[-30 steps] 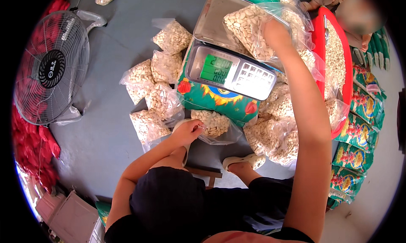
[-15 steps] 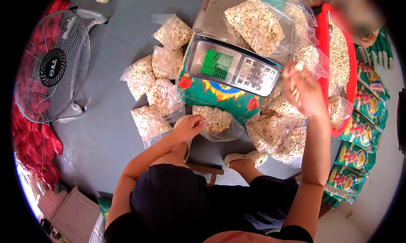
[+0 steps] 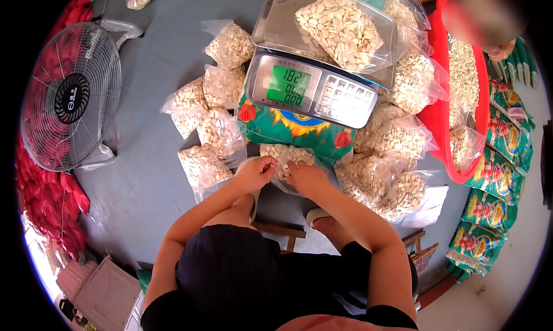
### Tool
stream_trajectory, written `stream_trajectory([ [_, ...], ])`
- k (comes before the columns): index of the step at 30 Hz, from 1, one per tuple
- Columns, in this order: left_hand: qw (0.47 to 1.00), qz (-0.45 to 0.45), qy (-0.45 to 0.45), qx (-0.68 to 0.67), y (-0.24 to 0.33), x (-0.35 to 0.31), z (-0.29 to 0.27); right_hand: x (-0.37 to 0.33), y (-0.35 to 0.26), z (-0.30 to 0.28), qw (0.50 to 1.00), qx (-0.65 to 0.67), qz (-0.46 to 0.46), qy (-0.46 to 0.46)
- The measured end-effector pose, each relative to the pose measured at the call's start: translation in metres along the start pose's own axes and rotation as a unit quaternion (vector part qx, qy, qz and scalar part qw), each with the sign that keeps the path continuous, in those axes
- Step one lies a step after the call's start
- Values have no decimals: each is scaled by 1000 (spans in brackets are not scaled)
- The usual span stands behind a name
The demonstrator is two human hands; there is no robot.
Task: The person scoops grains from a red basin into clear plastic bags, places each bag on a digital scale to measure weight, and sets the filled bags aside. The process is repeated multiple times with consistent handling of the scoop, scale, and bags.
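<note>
My left hand (image 3: 256, 174) is closed in a pinch on the rim of a clear plastic bag (image 3: 296, 153) of large pale seeds, just below the scale. Right beside it, my right hand (image 3: 309, 180) reaches over the bag's mouth. Its fingers are bent together at the opening, and what they hold is hidden. A digital scale (image 3: 313, 90) with a lit green display rests on a green printed sack (image 3: 294, 130). Another bag of seeds (image 3: 340, 31) lies tilted on the scale's metal tray (image 3: 277, 21).
Several filled bags (image 3: 222, 132) stand left of the scale, and more (image 3: 368, 172) crowd its right. A red tub (image 3: 440, 132) of seeds is beyond them, near another person's hand (image 3: 502, 51). Green sacks (image 3: 489, 210) line the right; a fan (image 3: 70, 98) stands left.
My right hand has come from beside the scale, where it held some seeds, down and left to the bag's mouth. My left hand has stayed at the bag.
</note>
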State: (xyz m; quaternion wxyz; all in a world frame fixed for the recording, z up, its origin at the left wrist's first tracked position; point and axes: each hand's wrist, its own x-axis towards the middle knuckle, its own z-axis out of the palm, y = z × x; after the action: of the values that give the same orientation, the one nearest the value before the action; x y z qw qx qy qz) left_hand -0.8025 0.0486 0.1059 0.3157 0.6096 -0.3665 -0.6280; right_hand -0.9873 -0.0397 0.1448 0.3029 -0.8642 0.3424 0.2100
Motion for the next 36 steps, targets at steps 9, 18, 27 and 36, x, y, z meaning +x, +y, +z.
stream_trajectory([
  [9, 1000, 2, 2, 23, -2, 0, -2, -2, 38, -183, 706, 706, 11, 54],
  [18, 999, 28, 10, 43, -11, 4, -1, 49, 88, -309, 920, 251, 14, 299],
  [27, 999, 29, 6, 37, -11, 3, -5, 116, 40, -298, 937, -185, 225, 192],
  [36, 998, 41, 1, 37, 4, -4, -9, 87, 61, -311, 905, -89, 176, 377],
])
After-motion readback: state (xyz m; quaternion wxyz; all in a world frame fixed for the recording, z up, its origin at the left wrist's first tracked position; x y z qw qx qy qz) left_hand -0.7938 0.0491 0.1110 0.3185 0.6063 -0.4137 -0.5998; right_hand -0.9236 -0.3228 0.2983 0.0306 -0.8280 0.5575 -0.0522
